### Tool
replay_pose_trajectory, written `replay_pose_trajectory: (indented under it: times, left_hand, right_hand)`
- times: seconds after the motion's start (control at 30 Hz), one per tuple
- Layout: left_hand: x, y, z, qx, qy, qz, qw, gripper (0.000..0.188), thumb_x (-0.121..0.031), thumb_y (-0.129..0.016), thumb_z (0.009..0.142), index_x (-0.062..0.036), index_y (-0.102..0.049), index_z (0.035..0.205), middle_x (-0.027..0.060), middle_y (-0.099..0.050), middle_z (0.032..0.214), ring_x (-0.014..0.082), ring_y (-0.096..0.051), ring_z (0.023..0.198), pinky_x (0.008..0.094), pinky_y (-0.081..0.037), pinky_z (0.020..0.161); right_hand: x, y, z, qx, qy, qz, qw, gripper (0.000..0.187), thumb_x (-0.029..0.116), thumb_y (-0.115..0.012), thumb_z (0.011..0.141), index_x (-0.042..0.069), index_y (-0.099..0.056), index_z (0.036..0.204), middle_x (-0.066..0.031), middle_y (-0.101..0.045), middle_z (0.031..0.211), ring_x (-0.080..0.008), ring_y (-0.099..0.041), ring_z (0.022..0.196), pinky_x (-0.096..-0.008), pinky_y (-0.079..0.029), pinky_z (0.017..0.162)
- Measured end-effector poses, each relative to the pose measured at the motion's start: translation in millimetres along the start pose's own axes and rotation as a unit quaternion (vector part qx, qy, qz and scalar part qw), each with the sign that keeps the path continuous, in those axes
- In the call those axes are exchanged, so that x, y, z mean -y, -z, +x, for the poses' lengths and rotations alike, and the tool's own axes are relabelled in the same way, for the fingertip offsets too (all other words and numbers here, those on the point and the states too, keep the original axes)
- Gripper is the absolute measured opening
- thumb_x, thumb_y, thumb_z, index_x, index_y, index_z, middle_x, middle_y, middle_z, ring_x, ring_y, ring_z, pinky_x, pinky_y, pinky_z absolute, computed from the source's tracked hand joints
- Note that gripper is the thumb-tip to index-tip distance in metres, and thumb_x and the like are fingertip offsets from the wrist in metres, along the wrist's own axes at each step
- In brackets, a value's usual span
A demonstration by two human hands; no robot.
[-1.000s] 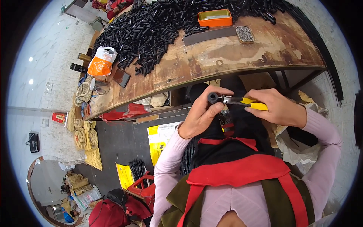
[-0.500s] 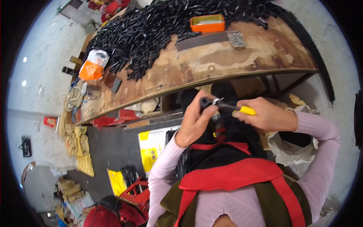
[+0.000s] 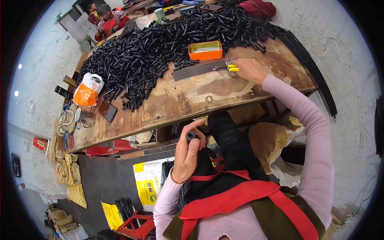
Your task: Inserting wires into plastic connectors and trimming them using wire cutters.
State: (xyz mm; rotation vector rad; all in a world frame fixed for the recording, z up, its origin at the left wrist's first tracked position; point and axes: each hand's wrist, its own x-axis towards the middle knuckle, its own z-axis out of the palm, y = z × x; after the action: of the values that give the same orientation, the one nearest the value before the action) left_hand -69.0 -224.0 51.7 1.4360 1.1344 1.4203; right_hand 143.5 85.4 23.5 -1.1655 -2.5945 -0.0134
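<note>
Black tube (image 3: 191, 135) sits clamped in my left hand (image 3: 187, 154), below the surface (image 3: 192, 96) edge. My right hand (image 3: 249, 70) closes on yellow-handled pliers (image 3: 231, 69) just beside the orange tin (image 3: 205, 50); judging by the heap of tubes (image 3: 160, 44) behind it, much remains.

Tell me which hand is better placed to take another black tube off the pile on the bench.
Right, probably. The right hand is stretched out on the bench top at the yellow-handled pliers, close to the pile of black tubes. The left hand is down near the lap, below the bench edge, already gripping a black tube.

an orange-white plastic bag (image 3: 88, 90) sits on the bench's left end, a yellow-white sack (image 3: 149, 181) lies below.
</note>
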Motion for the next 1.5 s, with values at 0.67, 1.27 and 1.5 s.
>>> replay_pose_trajectory:
  times: [0.67, 1.27, 1.5]
  left_hand:
    - [6, -20, -8, 0.003, 0.027, -0.042, 0.999, 0.050, -0.039, -0.047, 0.103, 0.0028, -0.049, 0.130, 0.0020, -0.047, 0.081, 0.0098, -0.043, 0.074, 0.0234, -0.038, 0.066]
    - [16, -22, -3, 0.017, 0.052, -0.052, 0.997, 0.044, -0.034, -0.047, 0.103, 0.0016, -0.050, 0.128, 0.0010, -0.046, 0.081, 0.0088, -0.040, 0.072, 0.0226, -0.035, 0.065]
    - [24, -25, -4, -0.017, -0.018, -0.098, 0.995, 0.050, -0.033, -0.038, 0.106, -0.0023, -0.039, 0.145, -0.0012, -0.043, 0.082, 0.0089, -0.037, 0.069, 0.0217, -0.035, 0.066]
  right_hand:
    - [-22, 7, 12, 0.050, -0.155, 0.315, 0.935, 0.031, 0.028, -0.070, 0.086, 0.001, -0.069, 0.101, -0.0080, -0.066, 0.072, -0.0161, -0.062, 0.062, -0.0310, -0.048, 0.059]
    - [-27, 7, 29, 0.057, -0.122, 0.276, 0.952, 0.027, 0.024, -0.072, 0.083, 0.003, -0.069, 0.099, -0.0029, -0.063, 0.072, -0.0091, -0.057, 0.062, -0.0268, -0.045, 0.059]
    - [-2, 15, 4, -0.007, -0.112, 0.444, 0.889, 0.021, 0.022, -0.069, 0.088, 0.002, -0.065, 0.094, -0.0006, -0.061, 0.070, -0.0073, -0.056, 0.058, -0.0228, -0.042, 0.054]
